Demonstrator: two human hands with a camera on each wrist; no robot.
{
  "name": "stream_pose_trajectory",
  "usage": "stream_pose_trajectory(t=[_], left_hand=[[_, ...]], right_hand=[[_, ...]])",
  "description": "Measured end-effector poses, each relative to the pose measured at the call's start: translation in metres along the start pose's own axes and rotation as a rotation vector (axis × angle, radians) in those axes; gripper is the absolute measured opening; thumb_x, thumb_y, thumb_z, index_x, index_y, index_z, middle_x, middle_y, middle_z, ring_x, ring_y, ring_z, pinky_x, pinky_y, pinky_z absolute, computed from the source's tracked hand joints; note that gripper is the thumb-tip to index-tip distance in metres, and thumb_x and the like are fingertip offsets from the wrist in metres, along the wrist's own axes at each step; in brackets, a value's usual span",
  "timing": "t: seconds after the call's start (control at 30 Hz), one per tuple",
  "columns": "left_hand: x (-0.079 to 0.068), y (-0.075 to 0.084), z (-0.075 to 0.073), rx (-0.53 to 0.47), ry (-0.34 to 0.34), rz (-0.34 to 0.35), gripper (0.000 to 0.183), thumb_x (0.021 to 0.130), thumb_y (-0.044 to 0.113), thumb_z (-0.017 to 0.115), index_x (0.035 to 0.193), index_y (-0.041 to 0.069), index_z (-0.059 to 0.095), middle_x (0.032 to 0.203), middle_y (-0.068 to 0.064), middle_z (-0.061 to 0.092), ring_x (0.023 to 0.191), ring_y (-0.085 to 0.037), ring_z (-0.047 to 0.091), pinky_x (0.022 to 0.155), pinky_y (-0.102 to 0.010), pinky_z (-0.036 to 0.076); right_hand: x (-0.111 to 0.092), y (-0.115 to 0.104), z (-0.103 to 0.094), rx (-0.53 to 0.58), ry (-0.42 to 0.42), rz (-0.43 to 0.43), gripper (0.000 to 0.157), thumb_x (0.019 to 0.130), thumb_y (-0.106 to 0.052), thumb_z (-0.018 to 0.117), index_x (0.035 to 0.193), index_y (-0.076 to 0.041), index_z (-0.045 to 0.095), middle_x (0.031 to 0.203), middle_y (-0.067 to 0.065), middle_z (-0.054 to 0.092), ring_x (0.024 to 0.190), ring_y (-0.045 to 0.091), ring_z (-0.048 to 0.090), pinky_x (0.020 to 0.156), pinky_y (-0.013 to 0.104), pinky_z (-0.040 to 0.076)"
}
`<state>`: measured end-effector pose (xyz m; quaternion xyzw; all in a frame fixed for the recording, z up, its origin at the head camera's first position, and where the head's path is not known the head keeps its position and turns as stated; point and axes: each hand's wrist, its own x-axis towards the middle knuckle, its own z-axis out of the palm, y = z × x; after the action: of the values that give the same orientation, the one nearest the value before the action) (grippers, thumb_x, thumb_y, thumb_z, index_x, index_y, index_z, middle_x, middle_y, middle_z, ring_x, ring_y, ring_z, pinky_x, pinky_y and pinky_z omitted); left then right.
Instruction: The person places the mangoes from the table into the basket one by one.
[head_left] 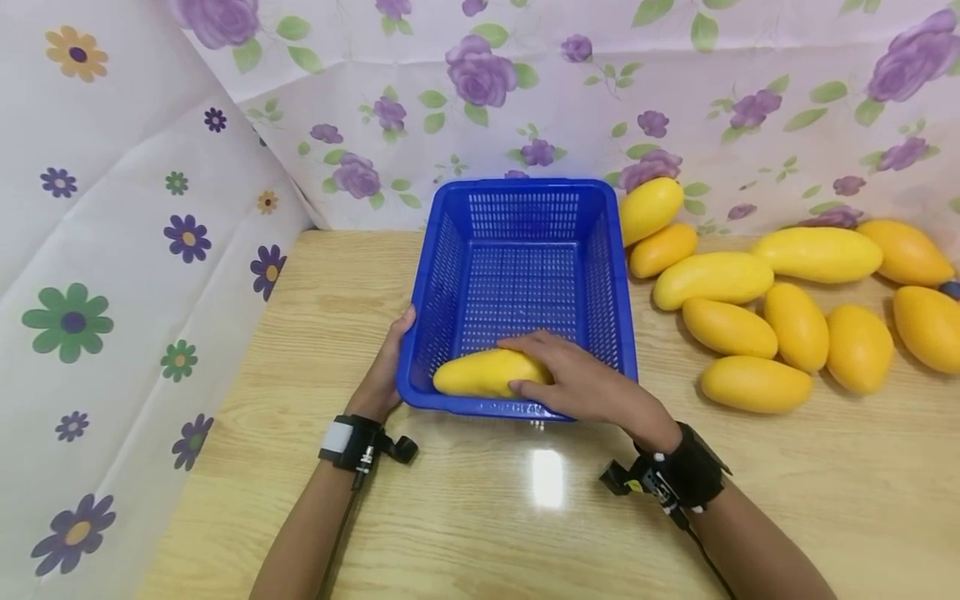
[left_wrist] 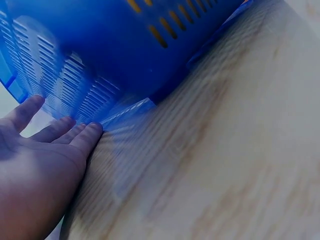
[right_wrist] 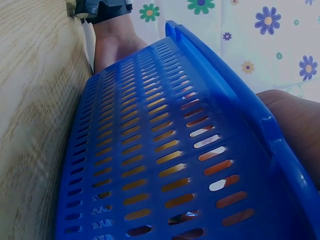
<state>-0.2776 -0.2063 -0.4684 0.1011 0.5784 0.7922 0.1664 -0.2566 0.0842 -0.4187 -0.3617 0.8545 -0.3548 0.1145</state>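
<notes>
Fruit [head_left: 476, 374] inside basket [head_left: 517, 287], lower centre of frame; right hand [head_left: 579, 382] gripping its right end. Left hand [head_left: 388, 362], fingers extended, against basket's left side. Off-centre hold: fruit could pivot, slip and roll if fingers loosen.

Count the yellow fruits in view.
11: one fruit in the basket; two fruits near its far right corner; eight fruits farther right on the table. Others may be hidden.

The basket [head_left: 521, 283] is blue, fruit [head_left: 476, 375] yellow, rear cloth [head_left: 420, 67] purple-flowered.
</notes>
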Motion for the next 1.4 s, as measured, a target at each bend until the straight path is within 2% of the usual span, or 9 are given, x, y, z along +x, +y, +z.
stream_pose_trajectory(t=[0.47,0.6,0.77,1.03,1.4], left_hand=[[0.002,0.001,-0.002,0.023,-0.006,0.02,0.065,0.101,0.052,0.032,0.16,0.032,0.013,0.162,-0.013,0.016,0.141,-0.036,0.025,0.111,-0.049,0.026],[0.0,0.002,0.0,0.037,-0.004,0.016,0.065,0.101,0.053,0.032,0.16,0.032,0.014,0.162,-0.013,0.017,0.141,-0.037,0.024,0.111,-0.049,0.026],[0.0,0.001,-0.001,0.059,-0.008,0.015,0.064,0.102,0.053,0.03,0.16,0.031,0.013,0.162,-0.015,0.017,0.141,-0.037,0.024,0.111,-0.048,0.026],[0.0,0.0,0.0,0.074,-0.02,0.02,0.064,0.102,0.052,0.027,0.16,0.031,0.01,0.164,-0.012,0.013,0.145,-0.036,0.02,0.113,-0.052,0.022],[-0.001,0.0,0.0,0.081,-0.004,0.001,0.065,0.102,0.053,0.029,0.16,0.03,0.012,0.163,-0.011,0.015,0.145,-0.036,0.021,0.113,-0.052,0.021]], right_hand=[[-0.001,-0.005,-0.005,0.023,0.01,0.008,0.055,0.097,-0.036,0.059,0.146,-0.011,0.049,0.131,0.008,0.055,0.104,0.021,0.052,0.087,0.041,0.046],[-0.002,-0.006,-0.005,0.01,0.042,0.005,0.054,0.098,-0.038,0.058,0.144,-0.013,0.051,0.14,0.01,0.052,0.12,0.024,0.051,0.098,0.045,0.042],[-0.003,-0.007,-0.005,-0.001,0.11,0.021,0.05,0.098,-0.04,0.056,0.143,-0.017,0.053,0.149,0.011,0.045,0.138,0.027,0.038,0.109,0.049,0.033],[-0.003,-0.007,-0.004,0.018,0.182,0.004,0.046,0.099,-0.038,0.055,0.14,-0.017,0.056,0.15,0.007,0.045,0.141,0.025,0.035,0.11,0.049,0.031],[-0.007,-0.011,-0.012,0.035,0.221,-0.03,0.045,0.1,-0.04,0.053,0.14,-0.018,0.056,0.15,0.004,0.045,0.141,0.023,0.035,0.11,0.049,0.031]])
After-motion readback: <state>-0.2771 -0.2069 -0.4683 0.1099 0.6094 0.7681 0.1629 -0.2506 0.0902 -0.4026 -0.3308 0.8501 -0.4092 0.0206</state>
